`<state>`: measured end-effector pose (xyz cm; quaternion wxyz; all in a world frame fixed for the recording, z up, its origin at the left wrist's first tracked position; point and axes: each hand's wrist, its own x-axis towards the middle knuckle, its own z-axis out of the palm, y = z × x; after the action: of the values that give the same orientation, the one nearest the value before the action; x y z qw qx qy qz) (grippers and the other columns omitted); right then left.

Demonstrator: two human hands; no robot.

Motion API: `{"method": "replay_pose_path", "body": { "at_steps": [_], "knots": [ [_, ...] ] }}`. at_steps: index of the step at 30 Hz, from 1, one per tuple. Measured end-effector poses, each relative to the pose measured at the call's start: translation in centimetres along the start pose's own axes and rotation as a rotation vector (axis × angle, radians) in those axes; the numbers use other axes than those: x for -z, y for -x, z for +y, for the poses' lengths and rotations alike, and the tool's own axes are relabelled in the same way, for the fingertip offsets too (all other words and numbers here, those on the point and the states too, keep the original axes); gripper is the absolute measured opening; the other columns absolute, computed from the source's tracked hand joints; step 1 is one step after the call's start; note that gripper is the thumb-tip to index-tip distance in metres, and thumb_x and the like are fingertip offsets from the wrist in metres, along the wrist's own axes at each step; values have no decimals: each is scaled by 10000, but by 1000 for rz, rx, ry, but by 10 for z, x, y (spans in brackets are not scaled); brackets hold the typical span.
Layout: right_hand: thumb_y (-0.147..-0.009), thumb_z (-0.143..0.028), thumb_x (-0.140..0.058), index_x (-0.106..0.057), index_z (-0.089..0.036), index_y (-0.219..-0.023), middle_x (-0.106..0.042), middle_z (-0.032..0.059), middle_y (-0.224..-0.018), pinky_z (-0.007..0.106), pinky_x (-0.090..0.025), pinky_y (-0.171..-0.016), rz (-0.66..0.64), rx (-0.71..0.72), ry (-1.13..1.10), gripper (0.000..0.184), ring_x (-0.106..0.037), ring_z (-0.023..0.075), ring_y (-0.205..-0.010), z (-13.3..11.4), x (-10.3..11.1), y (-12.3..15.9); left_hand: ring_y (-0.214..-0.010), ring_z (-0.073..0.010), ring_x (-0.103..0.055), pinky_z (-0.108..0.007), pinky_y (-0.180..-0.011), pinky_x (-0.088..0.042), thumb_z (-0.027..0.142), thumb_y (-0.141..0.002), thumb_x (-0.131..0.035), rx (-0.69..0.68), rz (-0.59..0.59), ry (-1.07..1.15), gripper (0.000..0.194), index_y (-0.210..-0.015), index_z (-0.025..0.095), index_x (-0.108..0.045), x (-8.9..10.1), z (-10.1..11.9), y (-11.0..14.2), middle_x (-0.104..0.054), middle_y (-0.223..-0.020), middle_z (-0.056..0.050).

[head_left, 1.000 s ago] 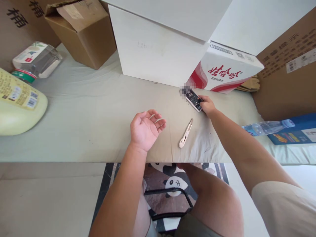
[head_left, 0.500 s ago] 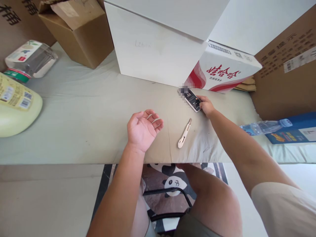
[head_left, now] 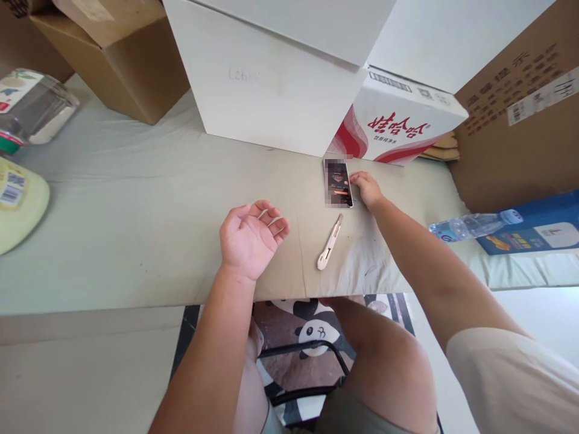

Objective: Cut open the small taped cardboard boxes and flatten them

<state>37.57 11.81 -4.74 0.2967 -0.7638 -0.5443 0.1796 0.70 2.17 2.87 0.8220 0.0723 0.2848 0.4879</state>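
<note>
Holding nothing in left hand [head_left: 251, 241]: palm up, fingers apart and loosely curled, over table [head_left: 158, 205] near its front edge; cannot tell if touching the cloth. Reaching right hand [head_left: 367, 190] across to just beside phone [head_left: 342, 181], fingers slightly bent; cannot tell how wide apart, or if in contact with the phone's right edge. Showing phone flat, screen lit and up, partly pixelated, farther from table's front edge than utility knife [head_left: 330, 242]. Seeing knife lie between both hands, tilted, tip toward phone, well inside front edge. Lining table's back edge, left to right: brown open-top box [head_left: 131, 72], large white box [head_left: 266, 90], red-and-white carton [head_left: 393, 120]. Seeing clear plastic bottle [head_left: 474, 226] on its side toward table's right end, cap overlapping blue box [head_left: 538, 232] in view. At left end: clear jar [head_left: 43, 108], pale yellow container [head_left: 25, 202], both cut off.
</note>
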Motion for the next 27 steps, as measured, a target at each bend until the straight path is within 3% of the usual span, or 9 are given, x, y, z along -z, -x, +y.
{"method": "replay_pose_path", "body": {
  "at_steps": [9, 27],
  "knots": [
    [-849, -397, -450, -701, -278, -928, -696, 12, -1190, 421, -359, -1164, 5, -29, 69, 289, -568, 248, -1258, -6, 0, -1, -665, -181, -650, -328, -695, -559, 356, -771, -565, -1, -1, 2, 192, -772, 183, -647, 0, 0, 0, -642, -739, -43],
    [-855, -391, -415, -697, -267, -872, -710, 11, -1164, 412, -377, -1158, 14, -19, 60, 308, -569, 234, -1252, -7, 1, 0, -661, -176, -657, -324, -695, -558, 360, -779, -575, 0, -11, 11, 187, -774, 186, -642, 0, 2, 0, -647, -738, -36]
  ]
}}
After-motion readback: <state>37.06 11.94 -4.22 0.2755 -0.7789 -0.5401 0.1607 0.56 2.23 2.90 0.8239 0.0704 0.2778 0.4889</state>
